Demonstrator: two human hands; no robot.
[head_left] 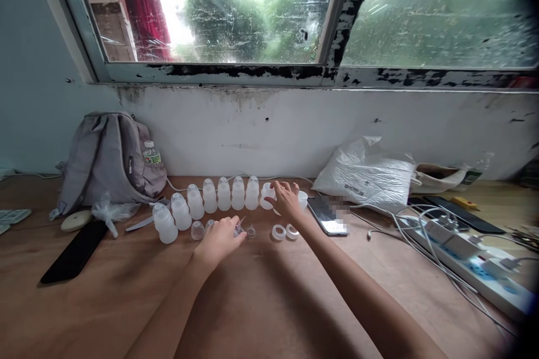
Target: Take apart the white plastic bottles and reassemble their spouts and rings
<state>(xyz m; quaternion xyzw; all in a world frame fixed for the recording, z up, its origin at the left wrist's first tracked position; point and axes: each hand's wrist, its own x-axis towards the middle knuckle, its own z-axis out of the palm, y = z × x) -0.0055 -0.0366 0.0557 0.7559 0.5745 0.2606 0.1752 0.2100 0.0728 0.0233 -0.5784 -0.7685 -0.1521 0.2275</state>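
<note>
Translucent white baby bottles (pixel 223 195) stand in a curved row on the brown table, with clear domed caps on most of them. My right hand (pixel 287 202) is over the row's right end, fingers spread, beside a bottle (pixel 266 196); part of a white bottle (pixel 302 198) shows behind it. Lower and to the left, my left hand (pixel 222 239) is closed with a small clear part (pixel 239 229) at its fingertips. A clear domed cap (pixel 197 230) sits to its left, and a clear nipple-like piece (pixel 251 231) to its right. Two white collar rings (pixel 278 232) lie below my right hand.
A phone (pixel 328 216) lies right of the bottles, before a white plastic bag (pixel 366 176). Cables and a power strip (pixel 467 258) run along the right. At left are a grey backpack (pixel 112 160), a knotted clear bag (pixel 113 210) and a black flat object (pixel 76 252).
</note>
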